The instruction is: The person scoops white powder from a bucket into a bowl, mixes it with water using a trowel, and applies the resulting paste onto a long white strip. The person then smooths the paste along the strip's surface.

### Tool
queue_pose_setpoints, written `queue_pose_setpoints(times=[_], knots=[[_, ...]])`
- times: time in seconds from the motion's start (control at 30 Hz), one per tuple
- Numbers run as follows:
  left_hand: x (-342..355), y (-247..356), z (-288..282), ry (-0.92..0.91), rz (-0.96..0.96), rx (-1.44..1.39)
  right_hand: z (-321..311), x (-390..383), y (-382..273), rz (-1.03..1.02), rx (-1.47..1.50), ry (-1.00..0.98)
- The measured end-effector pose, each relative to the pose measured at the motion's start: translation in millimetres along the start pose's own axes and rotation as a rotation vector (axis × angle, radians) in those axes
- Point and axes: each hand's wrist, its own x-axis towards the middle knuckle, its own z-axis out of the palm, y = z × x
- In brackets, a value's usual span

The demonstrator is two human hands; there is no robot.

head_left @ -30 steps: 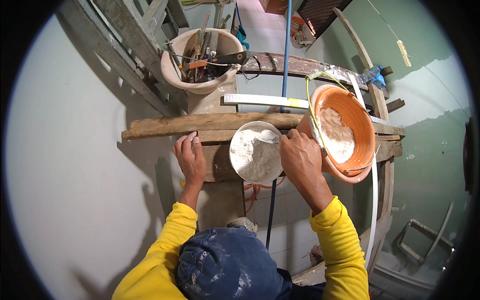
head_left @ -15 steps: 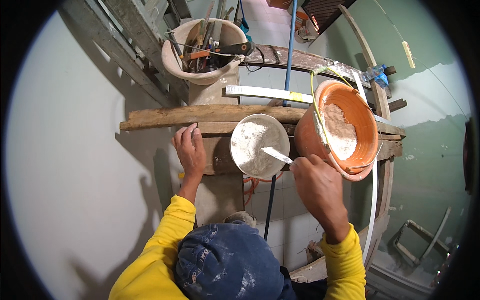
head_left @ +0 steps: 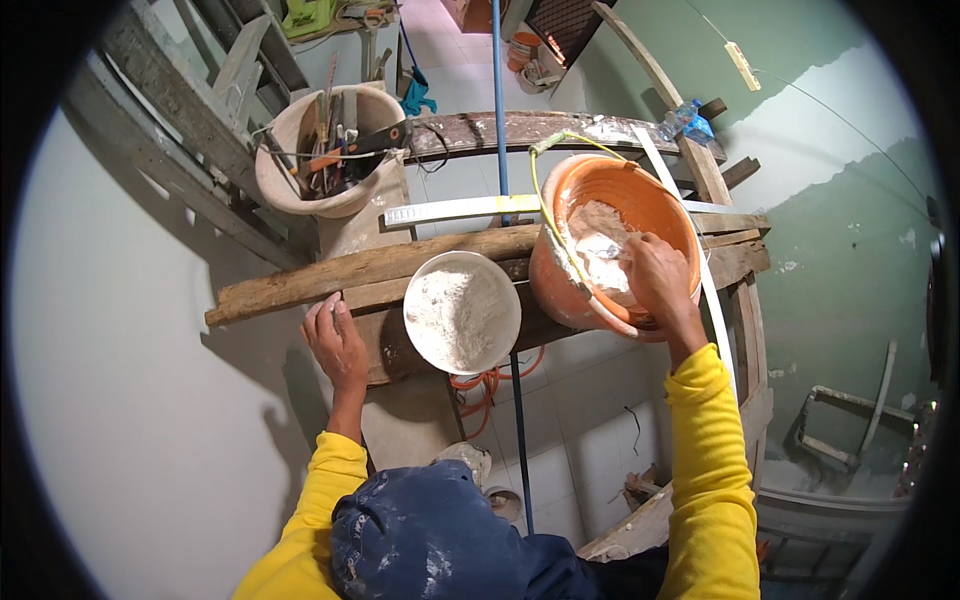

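Note:
A round white tub [head_left: 425,345] of pale powder [head_left: 462,312] stands on the wooden planks in the middle. To its right, an orange bucket [head_left: 560,285] with a yellow-green handle holds more pale powder [head_left: 600,245]. My right hand [head_left: 660,280] reaches into this bucket, its fingers closed on a flat whitish scraper, now mostly hidden by the hand and the powder. My left hand [head_left: 336,340] rests with its fingertips on the edge of a wooden plank [head_left: 385,291], left of the tub, and grips nothing.
A pale bucket of hand tools [head_left: 345,198] stands at the back left. A white straightedge [head_left: 460,209] lies behind the tub. A blue pole [head_left: 500,90] rises behind the planks. Orange cable [head_left: 485,400] hangs below, and a plastic bottle [head_left: 685,122] sits on the frame.
My right hand has moved from the white tub into the orange bucket, taking the scraper with it. My left hand stays on the plank. The whole view has shifted.

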Motion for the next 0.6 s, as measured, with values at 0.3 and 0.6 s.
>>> queue_pose_setpoints(times=[0.3,0.6], knots=[[0.0,-3.8,-6.5,-0.033,-0.013,0.036,17.4,15.1,-7.9,0.005,0.19,-0.097],[1.2,0.1,-8.6,-0.004,-0.002,0.035,-50.0,-32.0,7.8,0.057,0.413,0.118]])
